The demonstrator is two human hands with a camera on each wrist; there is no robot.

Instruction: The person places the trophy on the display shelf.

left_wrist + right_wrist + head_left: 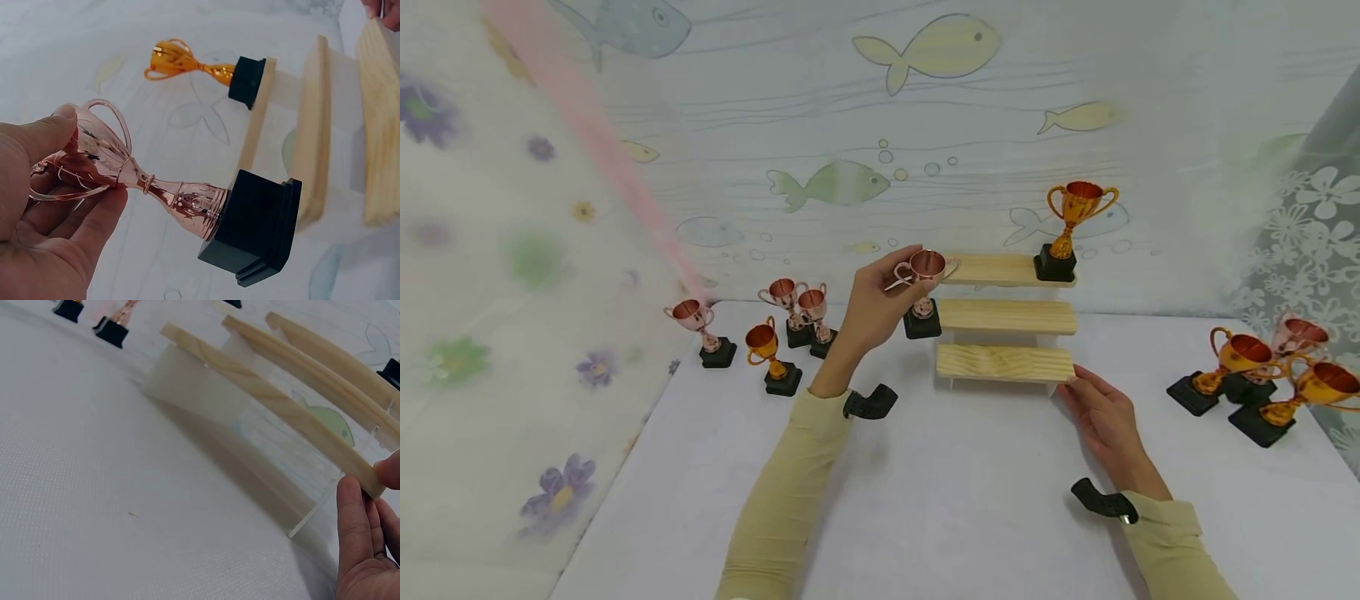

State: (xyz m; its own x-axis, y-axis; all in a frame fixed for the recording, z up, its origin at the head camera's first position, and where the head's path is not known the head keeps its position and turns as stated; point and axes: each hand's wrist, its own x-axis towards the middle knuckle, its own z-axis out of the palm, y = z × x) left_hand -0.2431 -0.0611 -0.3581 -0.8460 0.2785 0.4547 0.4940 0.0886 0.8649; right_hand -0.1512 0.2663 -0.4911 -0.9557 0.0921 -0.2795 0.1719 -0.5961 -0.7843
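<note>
My left hand [877, 304] grips a rose-gold trophy cup [94, 147] by its bowl, thumb on one side and fingers on the other. The cup's black base [250, 222] hangs free beside the left end of the three-step wooden stand [1006, 362]. With my right hand [1105, 417] I pinch the right end of the stand's lowest board [281, 412], thumb above and fingers below. A gold trophy cup [1078, 204] stands upright at the right end of the top board.
At the left of the white table stand several trophies, rose-gold ones [691, 315] and a gold one [763, 342]. To the right are two gold trophies [1243, 354] and a rose-gold one [1300, 336]. Behind hangs a fish-patterned curtain [820, 108].
</note>
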